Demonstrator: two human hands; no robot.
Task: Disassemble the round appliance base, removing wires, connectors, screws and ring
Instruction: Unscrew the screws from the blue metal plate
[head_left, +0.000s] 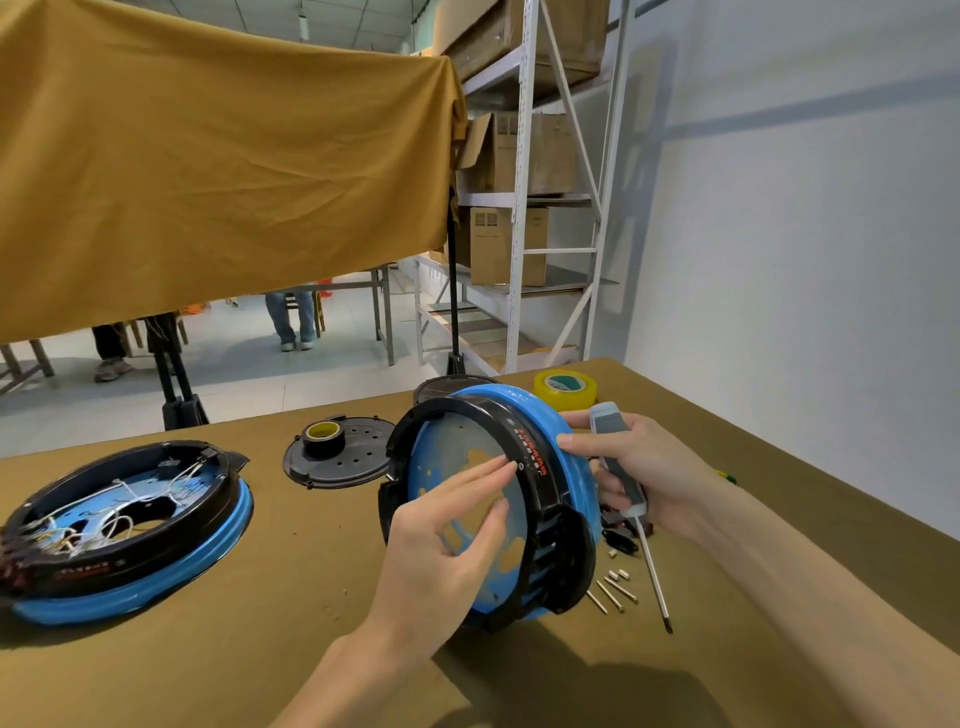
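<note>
A round appliance base (563, 499), blue with a black inner ring, stands tilted on its edge at the middle of the table. My left hand (441, 551) is in front of its open side, fingers spread, fingertips touching a small screw (520, 465) on the black ring. My right hand (639, 473) steadies the blue rim with thumb and fingers and holds a grey-handled screwdriver (623, 467), its shaft pointing down toward the table. Several loose screws (613, 590) lie by the base's right foot.
A second blue-and-black base (130, 525) with white wires lies flat at the left. A black perforated plate (343, 457) carries a black tape roll (323, 437). A yellow tape roll (565, 388) sits at the back. Black connectors (621, 538) lie behind the base. The table's right edge is close.
</note>
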